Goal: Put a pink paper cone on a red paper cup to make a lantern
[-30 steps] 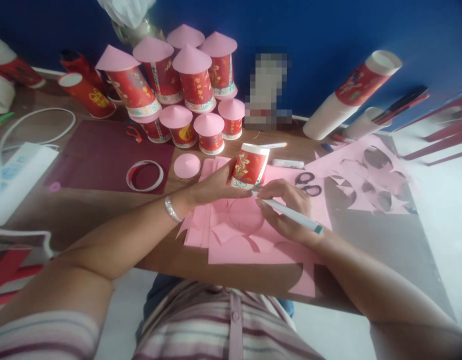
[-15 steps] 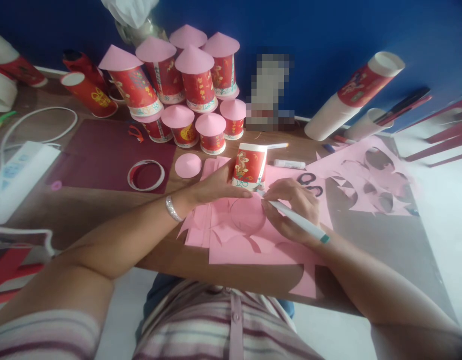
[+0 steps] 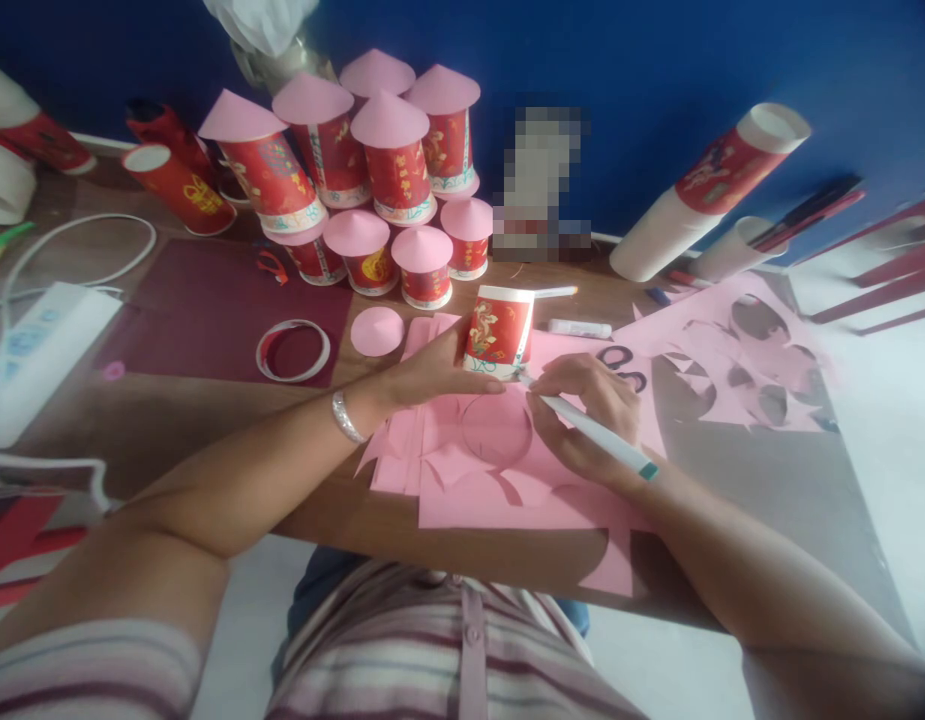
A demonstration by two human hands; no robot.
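One deep-blue wall (image 3: 642, 60) backs the room, rising behind a brown wood-grained counter (image 3: 447, 548), with pale floor (image 3: 893, 400) showing past the counter's right end. A dark maroon mat (image 3: 199, 310) lies flat on the counter's left half; pink sheets (image 3: 462, 505) overlap in the middle, reaching its front edge, and a pink sheet cut with round holes (image 3: 792, 320) lies to the right. Near the wall on that side leans a tall white tube with a red band (image 3: 653, 235). Left of centre, red paper lanterns (image 3: 398, 180) with pink cone roofs stand clustered in two tiers.

Over the pink sheets, the left hand (image 3: 432, 375) grips a short red tube (image 3: 499, 325), tilted, and the right hand (image 3: 589, 405) pinches a white pen (image 3: 601, 435), its tip at the tube's white lower rim. On the mat sits a paper ring (image 3: 325, 350); smaller still are a white capped stick (image 3: 580, 328), dark scissor handles (image 3: 623, 368) beside the right hand, and a loose pink cone (image 3: 377, 330).
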